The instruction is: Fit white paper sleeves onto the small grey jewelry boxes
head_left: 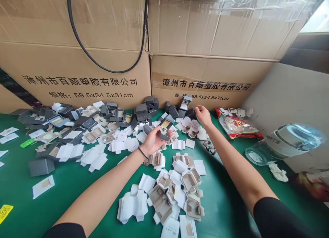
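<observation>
My left hand [151, 141], palm up in the middle, is wrapped round a small dark grey jewellery box [165, 131] whose lid stands open, with a pale lining inside. Farther back on the right, my right hand [203, 116] has its fingers curled beside a dark box [190, 113]. Its fingertips are partly hidden, so I cannot tell whether they grip anything. Left of it stands another opened box [185, 103] with a light insert. Under and around my left hand lie white folded card inserts [178, 144].
Dark boxes and white cards [95, 159] are heaped on the left of the green table [223, 197]. More card inserts [160, 200] lie in front. A red plastic bag [238, 125] and a clear bottle [285, 142] are at the right. Large cartons [102, 60] stand behind, with a black cable [113, 71] hanging.
</observation>
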Demonstrator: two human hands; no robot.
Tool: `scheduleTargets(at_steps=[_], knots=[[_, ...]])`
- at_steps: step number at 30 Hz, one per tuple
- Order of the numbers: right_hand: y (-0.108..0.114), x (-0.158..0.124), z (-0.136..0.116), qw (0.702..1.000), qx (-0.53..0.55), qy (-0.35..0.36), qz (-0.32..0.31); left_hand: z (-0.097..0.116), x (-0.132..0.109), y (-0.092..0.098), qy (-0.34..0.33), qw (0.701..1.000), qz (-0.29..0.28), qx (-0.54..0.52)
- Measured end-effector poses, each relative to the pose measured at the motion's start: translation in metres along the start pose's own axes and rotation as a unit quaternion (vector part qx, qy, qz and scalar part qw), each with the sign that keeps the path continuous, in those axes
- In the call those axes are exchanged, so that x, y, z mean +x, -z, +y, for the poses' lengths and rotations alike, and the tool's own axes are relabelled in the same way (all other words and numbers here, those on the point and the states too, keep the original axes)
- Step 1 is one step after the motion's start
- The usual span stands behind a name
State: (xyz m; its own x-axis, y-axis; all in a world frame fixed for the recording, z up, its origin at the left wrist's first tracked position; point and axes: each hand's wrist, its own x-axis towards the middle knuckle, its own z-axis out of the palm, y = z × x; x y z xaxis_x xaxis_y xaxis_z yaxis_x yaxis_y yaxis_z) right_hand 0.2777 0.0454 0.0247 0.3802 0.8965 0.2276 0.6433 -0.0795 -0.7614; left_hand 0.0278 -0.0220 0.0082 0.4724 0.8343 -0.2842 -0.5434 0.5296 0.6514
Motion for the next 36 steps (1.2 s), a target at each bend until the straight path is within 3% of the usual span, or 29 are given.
scheduleTargets(at_steps=[3,9,11,14,16,18,21,25,28,32,36], knots=[[-0.014,0.023,-0.001,0.998,-0.033,0.002,-0.049,0.001,0.001,0.002,0.002,1.0,-0.006,-0.02],[-0.068,0.005,-0.037,0.987,-0.008,0.094,-0.134,0.0,0.002,0.006,-0.008,0.999,-0.023,-0.033],[-0.067,0.002,-0.041,0.981,0.01,0.115,-0.157,0.0,0.002,0.007,-0.011,0.999,-0.032,-0.038],[-0.046,0.001,-0.031,0.979,0.019,0.131,-0.153,0.001,0.002,0.007,-0.002,0.998,-0.044,-0.051],[-0.029,-0.002,-0.019,0.983,-0.078,0.135,-0.1,0.002,0.002,0.008,0.002,0.996,-0.054,-0.064],[-0.017,-0.009,-0.007,0.977,-0.138,0.133,-0.098,0.003,0.003,0.01,0.001,0.995,-0.062,-0.079],[-0.014,-0.023,0.003,0.958,-0.221,0.134,-0.123,0.002,0.003,0.011,-0.012,0.994,-0.06,-0.09],[-0.021,-0.036,0.002,0.952,-0.251,0.133,-0.117,0.0,0.001,0.008,-0.013,0.995,-0.069,-0.076],[-0.024,-0.046,0.0,0.959,-0.213,0.168,-0.082,-0.001,0.0,0.006,-0.005,0.995,-0.076,-0.059],[-0.03,-0.07,0.003,0.967,-0.068,0.246,-0.017,-0.002,0.002,0.006,0.0,0.997,-0.076,-0.03],[-0.037,-0.09,0.006,0.952,-0.043,0.3,-0.042,-0.003,0.001,0.006,-0.004,0.996,-0.093,-0.008]])
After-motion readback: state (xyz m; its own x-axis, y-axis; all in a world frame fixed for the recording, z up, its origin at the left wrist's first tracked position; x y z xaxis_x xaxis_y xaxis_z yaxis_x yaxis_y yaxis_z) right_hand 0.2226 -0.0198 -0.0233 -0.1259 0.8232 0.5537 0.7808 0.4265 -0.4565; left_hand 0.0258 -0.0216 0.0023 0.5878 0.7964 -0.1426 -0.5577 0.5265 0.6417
